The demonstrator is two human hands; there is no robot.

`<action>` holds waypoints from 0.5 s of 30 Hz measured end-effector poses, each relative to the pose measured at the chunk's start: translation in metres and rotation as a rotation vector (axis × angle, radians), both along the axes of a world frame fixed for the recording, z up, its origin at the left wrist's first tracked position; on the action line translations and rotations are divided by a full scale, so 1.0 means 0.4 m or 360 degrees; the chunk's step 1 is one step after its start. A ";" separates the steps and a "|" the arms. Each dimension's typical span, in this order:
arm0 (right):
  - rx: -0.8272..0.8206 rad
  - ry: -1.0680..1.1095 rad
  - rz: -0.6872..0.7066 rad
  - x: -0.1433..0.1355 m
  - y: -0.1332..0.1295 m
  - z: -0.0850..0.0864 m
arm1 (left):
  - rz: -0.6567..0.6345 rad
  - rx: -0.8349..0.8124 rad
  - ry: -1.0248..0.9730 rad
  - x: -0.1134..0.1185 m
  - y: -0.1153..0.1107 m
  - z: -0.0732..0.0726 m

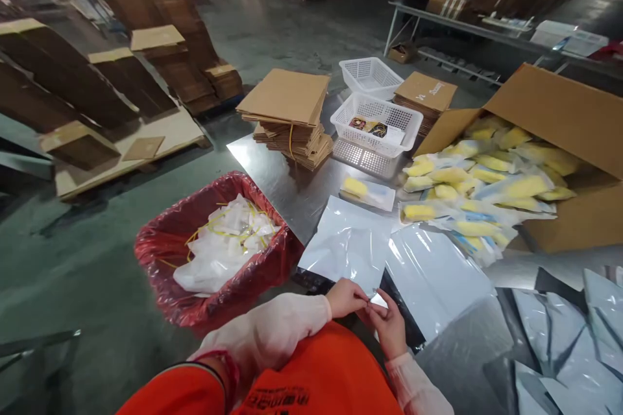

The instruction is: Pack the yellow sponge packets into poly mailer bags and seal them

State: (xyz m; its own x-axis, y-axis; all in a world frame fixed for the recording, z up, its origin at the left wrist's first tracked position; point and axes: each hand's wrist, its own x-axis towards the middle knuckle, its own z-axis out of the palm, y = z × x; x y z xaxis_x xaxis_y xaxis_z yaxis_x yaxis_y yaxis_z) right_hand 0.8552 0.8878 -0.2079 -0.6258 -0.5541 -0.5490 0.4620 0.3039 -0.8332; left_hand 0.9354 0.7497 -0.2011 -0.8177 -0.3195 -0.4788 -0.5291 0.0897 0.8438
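Note:
Close to my body, my left hand and my right hand meet fingertip to fingertip. Between them they pinch a small white piece; whether it is paper or film I cannot tell. Just beyond my left hand lies a white mailer bag on the metal table. A second white mailer bag, with a dark edge, lies beyond my right hand. On the table behind the first bag rests a clear packet with something yellow inside.
A red-lined bin of white scraps stands at the left. Stacked cardboard and a white basket with cards sit further back. An opened carton of yellow packets stands right, with filled mailers nearer me.

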 end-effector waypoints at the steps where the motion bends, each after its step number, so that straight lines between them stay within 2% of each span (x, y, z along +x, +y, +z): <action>1: -0.0004 0.0038 0.0037 0.000 0.007 -0.009 | 0.0009 -0.0030 0.0008 0.001 -0.003 -0.001; 4: 0.0058 0.0329 0.0239 -0.019 0.020 -0.035 | 0.0075 -0.0071 0.0023 0.003 -0.009 -0.009; 8: 0.0308 0.1409 0.0535 -0.098 -0.015 -0.049 | 0.0129 -0.0039 0.0074 0.000 0.005 -0.019; 10: 0.0313 0.1833 0.0794 -0.142 -0.050 -0.062 | 0.0114 -0.0045 0.0146 0.003 -0.003 -0.012; 12: 0.0232 0.2000 0.1117 -0.177 -0.075 -0.090 | 0.0217 -0.0108 0.0158 0.025 -0.047 0.005; 13: 0.0191 0.2029 0.1225 -0.191 -0.080 -0.108 | 0.0351 -0.0157 0.0103 0.048 -0.085 0.018; 15: 0.0104 0.2035 0.1283 -0.213 -0.074 -0.152 | 0.0712 -0.0269 -0.0064 0.121 -0.189 0.047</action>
